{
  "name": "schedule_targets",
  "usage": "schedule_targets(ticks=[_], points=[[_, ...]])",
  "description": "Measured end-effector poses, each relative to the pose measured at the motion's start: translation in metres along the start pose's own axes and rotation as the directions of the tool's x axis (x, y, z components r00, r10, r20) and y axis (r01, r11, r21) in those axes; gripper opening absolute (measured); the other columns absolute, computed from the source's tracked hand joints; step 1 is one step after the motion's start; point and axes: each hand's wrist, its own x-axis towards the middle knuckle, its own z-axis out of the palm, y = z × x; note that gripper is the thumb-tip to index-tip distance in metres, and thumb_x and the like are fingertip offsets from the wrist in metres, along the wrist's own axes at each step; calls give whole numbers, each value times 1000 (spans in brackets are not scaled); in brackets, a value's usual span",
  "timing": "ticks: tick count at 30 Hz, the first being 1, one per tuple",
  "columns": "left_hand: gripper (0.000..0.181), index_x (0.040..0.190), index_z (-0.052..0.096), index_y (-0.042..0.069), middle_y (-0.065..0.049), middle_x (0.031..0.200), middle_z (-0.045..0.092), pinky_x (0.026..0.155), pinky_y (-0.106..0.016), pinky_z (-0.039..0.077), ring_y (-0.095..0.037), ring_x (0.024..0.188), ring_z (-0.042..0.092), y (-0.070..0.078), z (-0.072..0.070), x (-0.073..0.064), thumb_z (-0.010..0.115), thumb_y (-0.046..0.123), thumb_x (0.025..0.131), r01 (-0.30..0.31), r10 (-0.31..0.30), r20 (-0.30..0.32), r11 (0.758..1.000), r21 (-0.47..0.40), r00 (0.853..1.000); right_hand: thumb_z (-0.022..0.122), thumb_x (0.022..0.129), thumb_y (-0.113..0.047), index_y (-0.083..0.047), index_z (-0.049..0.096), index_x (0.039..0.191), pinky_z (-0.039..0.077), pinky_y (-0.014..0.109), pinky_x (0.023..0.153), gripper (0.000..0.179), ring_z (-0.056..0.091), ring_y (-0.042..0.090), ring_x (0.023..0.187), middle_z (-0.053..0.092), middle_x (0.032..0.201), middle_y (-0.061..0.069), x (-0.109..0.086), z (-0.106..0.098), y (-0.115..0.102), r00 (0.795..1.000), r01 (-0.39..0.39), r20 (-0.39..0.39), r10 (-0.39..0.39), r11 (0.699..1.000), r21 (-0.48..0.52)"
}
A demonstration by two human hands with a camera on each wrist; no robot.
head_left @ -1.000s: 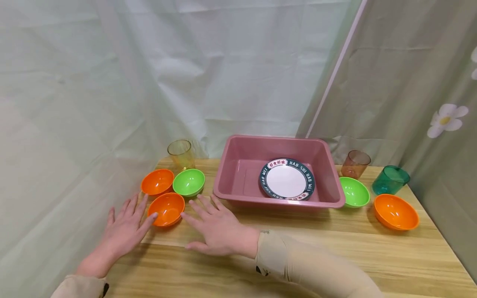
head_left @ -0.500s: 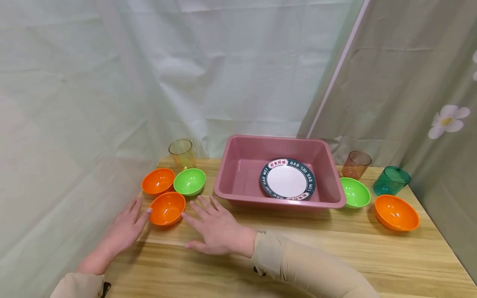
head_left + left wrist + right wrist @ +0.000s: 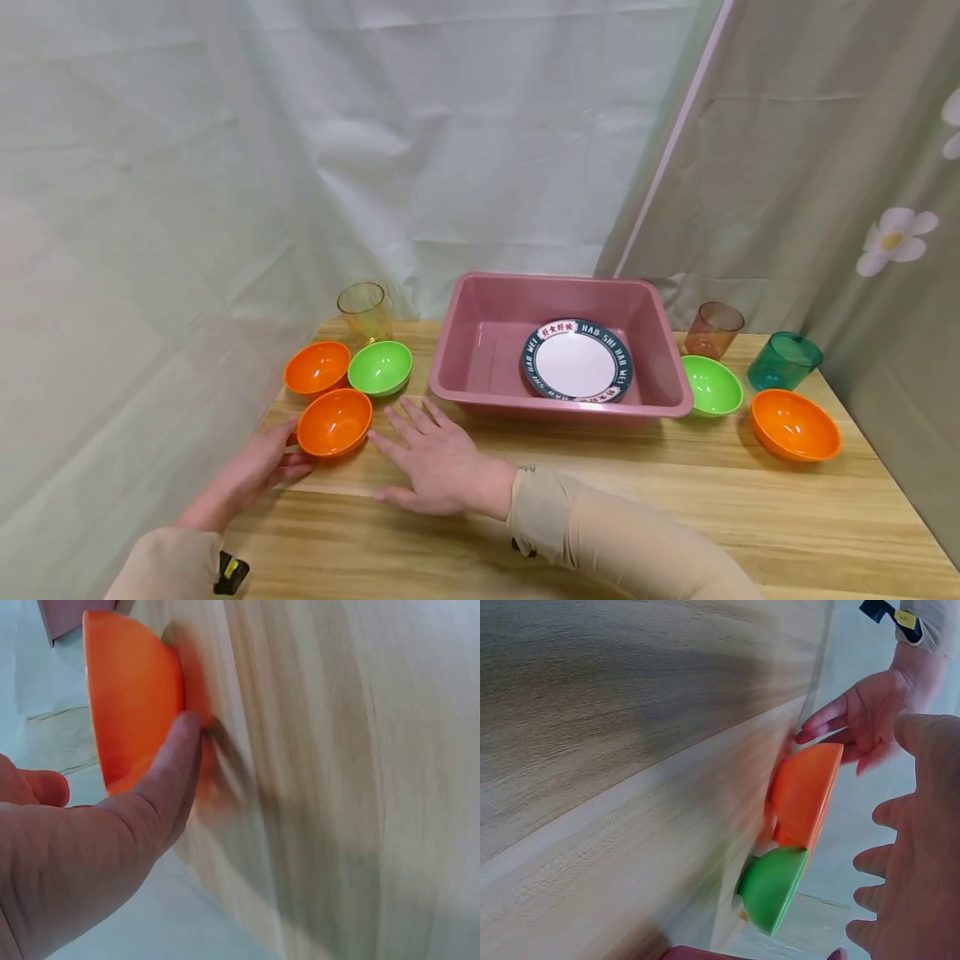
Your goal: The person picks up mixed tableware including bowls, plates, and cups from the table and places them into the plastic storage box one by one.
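A person's left hand [image 3: 258, 462], thumb and fingers loosely apart, is at the left side of the front orange bowl [image 3: 335, 423]; whether it touches the bowl cannot be told. The right hand [image 3: 438, 462] is spread wide with fingers straight, just beside the bowl's right side. That bowl sits upright on the tabletop [image 3: 810, 533], right in front of a rear orange bowl [image 3: 317, 367] and a green bowl [image 3: 380, 368], with a yellow cup [image 3: 365, 312] behind them. To their right stands a pink tub [image 3: 487, 398] holding a dark-rimmed plate [image 3: 573, 364]; beyond it are more bowls [image 3: 795, 425] and two cups [image 3: 783, 362]
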Motion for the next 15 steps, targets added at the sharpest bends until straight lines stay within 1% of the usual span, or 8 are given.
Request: schedule_targets(ticks=[2,4,5,7,9,11,13,15], points=[[65,156,13,-14,-37,139,41,89,-42,58,-22,93,70,-1,1,4,21,34,113,30,-30,-7,997,-76,1000,22,100,-74,-30,15,166,3,50,125,79,-6,28,156,4,171,6,0,1,0,1000,0,-2,0,1000,-2],[65,157,13,-13,-34,134,46,89,-44,58,-22,91,71,-3,2,7,23,34,113,51,-54,-16,989,-135,998,25,100,-74,-30,16,165,3,50,125,79,-5,28,156,5,171,6,-1,1,0,1000,-1,-3,1,1000,-3],[65,158,12,-12,-32,134,47,89,-44,58,-22,90,72,-4,2,8,24,34,113,60,-65,-24,985,-160,998,25,100,-74,-30,16,165,4,50,125,79,-5,28,156,5,171,6,-1,1,1,1000,-2,-1,2,1000,-5],[65,159,10,-10,-34,138,43,90,-45,57,-22,90,72,-6,3,11,24,35,113,69,-76,-32,977,-201,997,26,100,-73,-31,16,165,4,50,125,78,-3,29,157,6,171,6,-1,2,1,1000,-5,2,5,1000,-9],[66,160,6,-7,-38,146,33,91,-46,56,-21,92,71,-8,4,13,22,36,113,69,-76,-20,973,-221,997,24,100,-74,-31,15,165,4,50,125,78,-3,29,157,6,171,6,-2,2,1,1000,-7,6,7,1000,-12],[68,160,1,-8,-43,151,23,93,-47,56,-22,94,70,-9,6,15,20,37,112,60,-63,-5,970,-236,998,21,100,-75,-31,14,165,4,49,125,79,-4,28,156,5,171,5,-2,3,2,1000,-9,11,9,1000,-12],[70,158,-1,-10,-44,151,25,94,-48,55,-23,95,69,-10,7,16,20,38,112,46,-46,6,971,-235,999,20,100,-75,-31,15,165,4,49,125,79,-5,28,156,5,171,6,-2,3,2,1000,-9,11,9,1000,-8],[71,157,-1,-13,-44,149,32,94,-48,55,-22,96,69,-12,8,17,20,38,112,30,-29,10,975,-220,1000,20,100,-75,-31,15,165,4,49,125,79,-5,28,156,7,171,6,-2,3,3,1000,-9,8,9,1000,-7]])
